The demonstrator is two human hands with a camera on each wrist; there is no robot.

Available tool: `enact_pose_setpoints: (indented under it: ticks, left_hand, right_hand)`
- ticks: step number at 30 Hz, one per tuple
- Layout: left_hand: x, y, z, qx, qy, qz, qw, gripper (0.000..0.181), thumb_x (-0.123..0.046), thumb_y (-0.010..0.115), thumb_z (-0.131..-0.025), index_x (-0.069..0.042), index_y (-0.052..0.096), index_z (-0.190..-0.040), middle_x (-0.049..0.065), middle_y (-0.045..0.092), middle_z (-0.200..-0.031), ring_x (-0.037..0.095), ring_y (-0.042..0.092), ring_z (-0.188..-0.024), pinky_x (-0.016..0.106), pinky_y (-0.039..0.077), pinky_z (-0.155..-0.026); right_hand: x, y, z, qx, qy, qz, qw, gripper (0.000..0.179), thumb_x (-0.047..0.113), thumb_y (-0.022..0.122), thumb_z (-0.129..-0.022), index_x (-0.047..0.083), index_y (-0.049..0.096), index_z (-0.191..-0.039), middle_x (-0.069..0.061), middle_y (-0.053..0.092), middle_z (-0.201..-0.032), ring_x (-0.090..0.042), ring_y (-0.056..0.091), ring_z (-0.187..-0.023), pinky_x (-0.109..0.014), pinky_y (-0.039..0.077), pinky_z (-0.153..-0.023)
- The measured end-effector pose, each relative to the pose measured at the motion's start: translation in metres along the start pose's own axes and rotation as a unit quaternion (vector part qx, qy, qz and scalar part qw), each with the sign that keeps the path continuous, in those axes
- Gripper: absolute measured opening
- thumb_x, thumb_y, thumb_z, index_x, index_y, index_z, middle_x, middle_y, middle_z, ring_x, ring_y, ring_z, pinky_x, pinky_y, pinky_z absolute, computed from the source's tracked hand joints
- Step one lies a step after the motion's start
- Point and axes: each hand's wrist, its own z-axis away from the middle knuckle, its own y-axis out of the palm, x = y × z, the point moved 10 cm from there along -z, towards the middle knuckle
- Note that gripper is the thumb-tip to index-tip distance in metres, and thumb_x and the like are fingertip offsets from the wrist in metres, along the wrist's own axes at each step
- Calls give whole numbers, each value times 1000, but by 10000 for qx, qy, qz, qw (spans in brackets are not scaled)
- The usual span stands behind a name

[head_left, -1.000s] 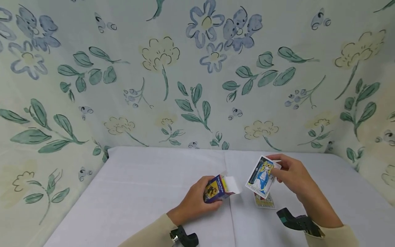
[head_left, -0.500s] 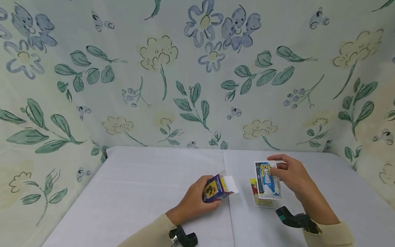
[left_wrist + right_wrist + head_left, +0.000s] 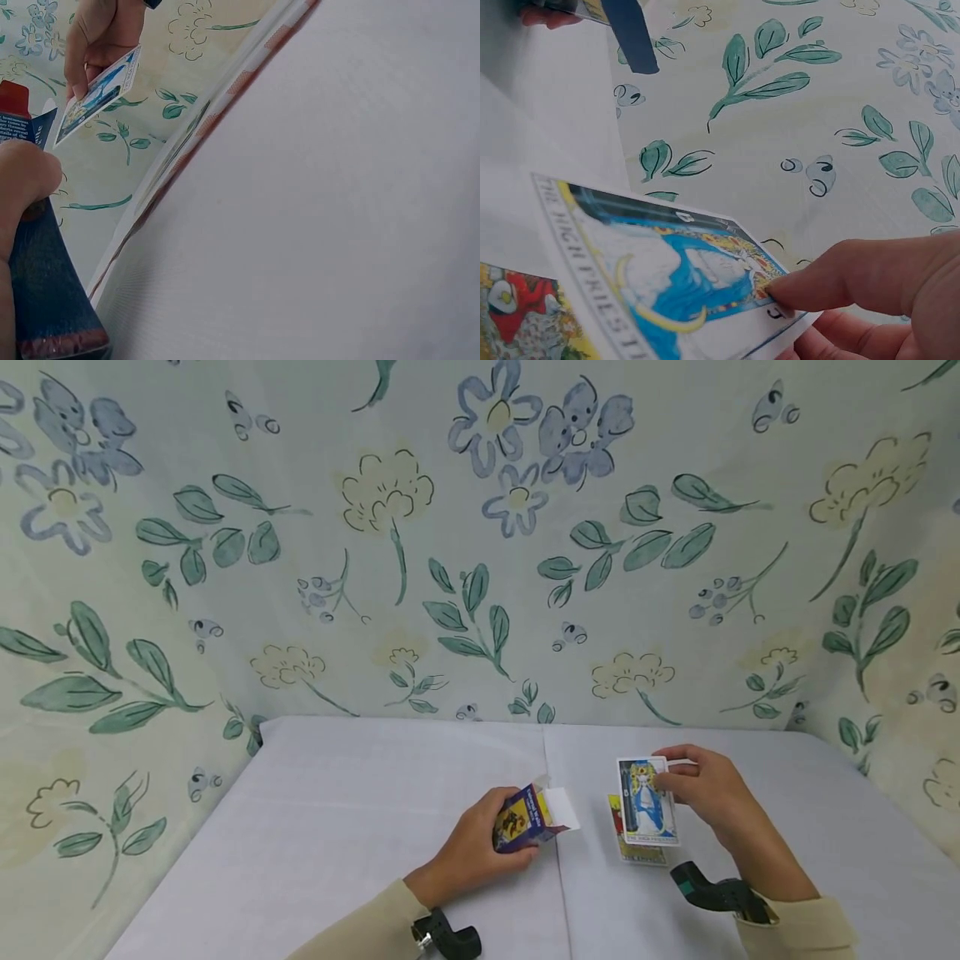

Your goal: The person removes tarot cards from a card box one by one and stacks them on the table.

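Card (image 3: 645, 803) in my right hand (image 3: 705, 787) reads THE HIGH PRIESTE... before running out of the right wrist view, plus a B on the dark pillar and a J on the pale one. Lower card (image 3: 643, 855) has a caption too, too small to read for certain. Box (image 3: 519, 823) carries fine white print on its side, too fuzzy to make out. Held card: white border, blue-robed figure, yellow crescent low in the picture, tilted in the wrist views. Thumb on its face, fingers behind, pinched at its right edge, over the right half of the table (image 3: 375, 793). Left hand (image 3: 480, 845) grips the box from the left and below: dark blue-purple, yellow picture panel, white flap (image 3: 564, 808) sticking out toward my right. Box sits just left of the cards, well apart from my right hand. Lower card shows red and yellow; the held one blocks most of it from the head view, can't tell if they touch. Black wrist mounts (image 3: 453, 937) over both beige sleeves (image 3: 360, 927); floral cloth (image 3: 300, 427) behind the white tabletop.
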Motion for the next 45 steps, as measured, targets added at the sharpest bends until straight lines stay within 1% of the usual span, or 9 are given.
enact_pose_setpoints:
  ticks: [4,6,13,16,23,29,37,45]
  left_hand:
    - [0,0,-1,-3,13,-3,10000,69,-41,74,-81,-17,41,-137,-5,54,-121,5,52,-99,23,48,-84]
    - [0,-1,-1,-14,-8,0,10000,69,-40,75,-81,-17,41,-137,-5,54,-121,5,52,-100,24,48,-85]
    - [1,1,-1,-15,-30,-22,10000,68,-40,74,-82,-17,42,-137,-4,54,-121,6,52,-100,24,48,-85]
    - [1,1,0,-1,-70,-3,10000,68,-40,74,-82,-17,42,-137,-5,54,-121,6,52,-100,24,48,-85]
    - [1,1,-1,-3,-79,-34,10000,69,-37,76,-81,-18,41,-137,-6,53,-122,5,52,-101,24,48,-86]
    - [2,1,0,-5,-96,-77,9999,68,-38,75,-82,-18,41,-137,-5,53,-123,6,52,-102,25,48,-87]
    - [5,3,2,24,-178,-65,9998,69,-39,75,-81,-19,41,-137,-6,53,-122,5,52,-101,24,48,-86]
    - [4,3,-1,2,-106,-160,9998,70,-39,75,-81,-18,41,-138,-6,53,-123,5,52,-103,25,48,-88]
  right_hand:
    - [-4,1,-2,47,59,25,10000,45,18,64,-89,-1,51,-128,-28,60,-116,-37,61,-94,-49,51,-83]
    - [-3,3,0,143,34,46,9999,46,18,64,-90,-2,50,-129,-30,58,-119,-36,62,-95,-49,51,-85]
    - [-15,8,-5,258,84,-11,9996,45,17,66,-90,-1,52,-128,-27,62,-112,-25,65,-83,-37,56,-75]
    - [-21,11,-7,355,133,17,9993,45,18,67,-89,0,52,-128,-25,63,-110,-23,64,-81,-35,56,-74]
    - [-31,13,-11,387,281,17,9989,46,19,69,-88,-3,50,-123,-23,66,-104,-23,64,-80,-35,55,-75]
    - [-43,19,-15,415,493,-26,9979,46,18,69,-87,-4,51,-123,-23,65,-104,-22,62,-77,-30,54,-69]
    - [-57,27,-18,464,762,-10,9960,48,19,71,-85,-3,52,-123,-22,64,-102,-22,59,-76,-29,52,-65]
    - [-63,30,-21,464,795,92,9957,47,19,71,-86,-4,53,-123,-21,64,-101,-22,57,-76,-26,50,-61]
